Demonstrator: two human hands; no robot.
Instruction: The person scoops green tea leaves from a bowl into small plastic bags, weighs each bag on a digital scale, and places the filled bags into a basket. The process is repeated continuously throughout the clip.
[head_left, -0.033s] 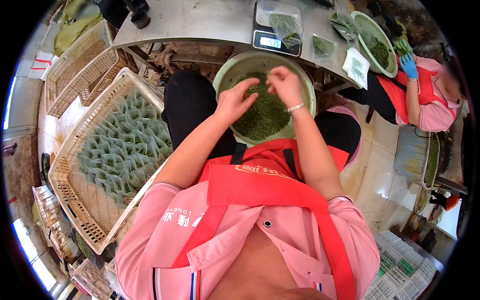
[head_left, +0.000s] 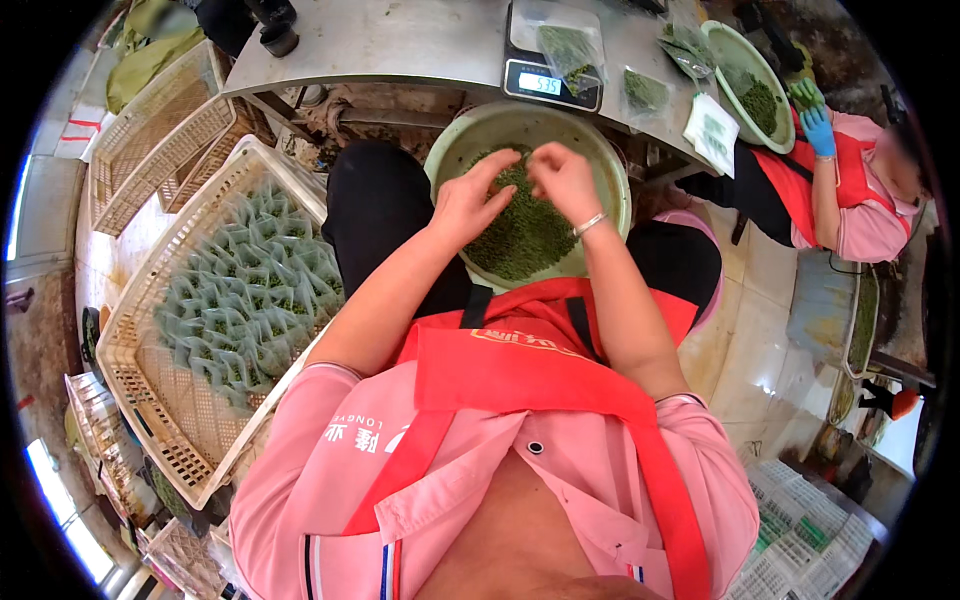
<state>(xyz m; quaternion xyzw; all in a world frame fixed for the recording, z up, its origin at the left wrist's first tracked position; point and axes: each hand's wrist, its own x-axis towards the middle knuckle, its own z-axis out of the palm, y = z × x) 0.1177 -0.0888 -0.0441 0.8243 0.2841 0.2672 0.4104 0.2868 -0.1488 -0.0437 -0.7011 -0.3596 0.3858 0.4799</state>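
Observation:
Between my knees, a round pale-green basin (head_left: 610,218) holds a heap of small green peppercorn-like berries (head_left: 525,232). My left hand (head_left: 468,203) hovers over the basin's left side, thumb and forefinger curved but apart, with nothing visible between them. Close by on the right, my right hand (head_left: 568,180) has its fingers bent in towards the thumb. What those fingertips hold, if anything, is too small to make out. A bracelet (head_left: 590,224) circles my right wrist.
Left of me, a cream plastic crate (head_left: 140,360) holds many clear bags of green berries (head_left: 250,300). Ahead, a metal table (head_left: 400,45) carries a scale (head_left: 553,84) with a filled bag (head_left: 570,55). A co-worker (head_left: 850,185) wearing a blue glove sits at right beside another basin (head_left: 745,90).
My right hand has moved slightly left and down, closer to my left hand. My left hand stays nearly in place.

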